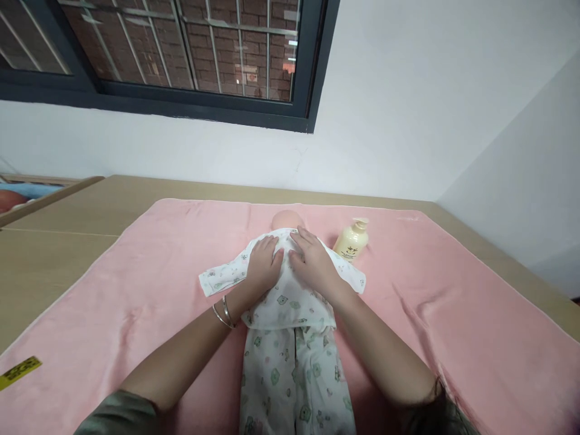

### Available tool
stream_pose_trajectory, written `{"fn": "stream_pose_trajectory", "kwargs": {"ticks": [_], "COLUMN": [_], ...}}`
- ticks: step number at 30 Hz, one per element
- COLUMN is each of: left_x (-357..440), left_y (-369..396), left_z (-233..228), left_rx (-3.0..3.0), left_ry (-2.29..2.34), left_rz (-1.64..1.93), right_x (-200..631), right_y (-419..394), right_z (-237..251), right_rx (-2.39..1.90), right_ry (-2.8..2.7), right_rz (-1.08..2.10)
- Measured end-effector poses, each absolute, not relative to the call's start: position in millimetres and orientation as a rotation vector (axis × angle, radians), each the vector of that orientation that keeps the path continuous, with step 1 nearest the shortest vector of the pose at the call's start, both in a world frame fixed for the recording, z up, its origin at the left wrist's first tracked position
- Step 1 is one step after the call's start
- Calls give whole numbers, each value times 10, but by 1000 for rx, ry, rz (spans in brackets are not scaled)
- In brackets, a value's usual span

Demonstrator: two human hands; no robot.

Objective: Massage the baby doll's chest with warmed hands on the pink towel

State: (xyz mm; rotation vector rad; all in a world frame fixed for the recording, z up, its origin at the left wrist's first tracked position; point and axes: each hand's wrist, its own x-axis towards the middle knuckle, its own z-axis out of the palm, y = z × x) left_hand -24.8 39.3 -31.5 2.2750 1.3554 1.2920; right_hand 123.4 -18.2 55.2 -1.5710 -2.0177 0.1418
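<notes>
A baby doll (287, 219) lies on a pink blanket (149, 266), its head pointing away from me. It wears a white printed top (290, 299) and matching trousers (290, 374). My left hand (265, 263) rests flat on the left side of the doll's chest, fingers spread toward the shoulder. Beside it, my right hand (312, 258) lies flat on the right side of the chest. Both palms press the fabric and neither hand grips anything. Two thin bangles (223, 314) sit on my left wrist.
A cream pump bottle (351, 240) stands on the blanket just right of the doll's head. The blanket covers a wooden surface (54, 254) against a white wall under a dark-framed window (181, 72). A yellow label (19, 370) lies at the blanket's near left edge.
</notes>
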Motion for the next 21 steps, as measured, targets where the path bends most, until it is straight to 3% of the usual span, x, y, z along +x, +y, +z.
{"fn": "stream_pose_trajectory", "kwargs": {"ticks": [11, 21], "left_x": [-233, -231], "left_y": [366, 324], "left_z": [-346, -291], "left_rx": [2074, 2027], "left_ry": [1328, 1323], "left_rz": [1477, 1431], "right_x": [1137, 1175], "right_y": [-56, -174], "right_z": [227, 466], "right_rx": [-1463, -1369], "right_ry": [-2255, -2134], "right_rz": [71, 18]}}
